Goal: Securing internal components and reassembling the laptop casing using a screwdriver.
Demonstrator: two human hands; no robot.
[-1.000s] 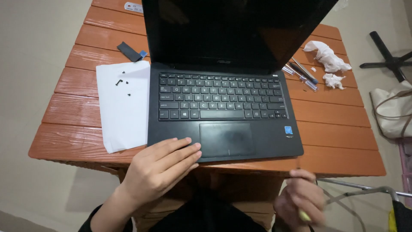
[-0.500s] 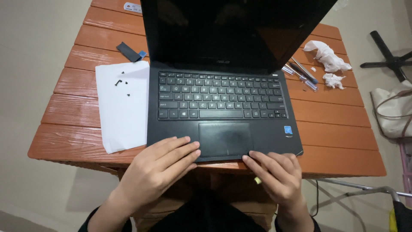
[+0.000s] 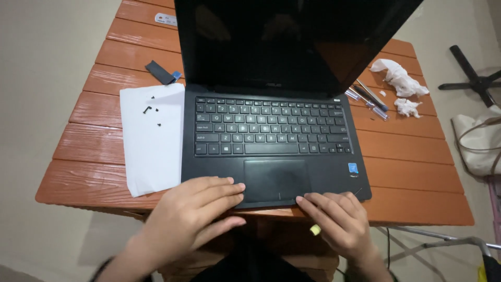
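A slatted orange-brown wooden table [image 3: 412, 151] stood on a pale floor, carrying an open black laptop [image 3: 271, 130] at its middle.

The laptop's front edge overhung the table's near edge a little, its dark screen tilted back; the left hand [image 3: 195, 214] lay flat, fingers spread and gripping nothing, on the palm rest's near left corner, seemingly to steady it; the right hand [image 3: 339, 222] pressed loosely curled fingers on the near right edge, a small yellow piece [image 3: 315, 230] showing at its thumb; a white paper sheet [image 3: 151, 141] along the laptop's left side kept tiny black screws [image 3: 148, 109] together; slim screwdrivers [image 3: 368, 99] and crumpled white tissues [image 3: 399, 78] lay toward the far right corner.
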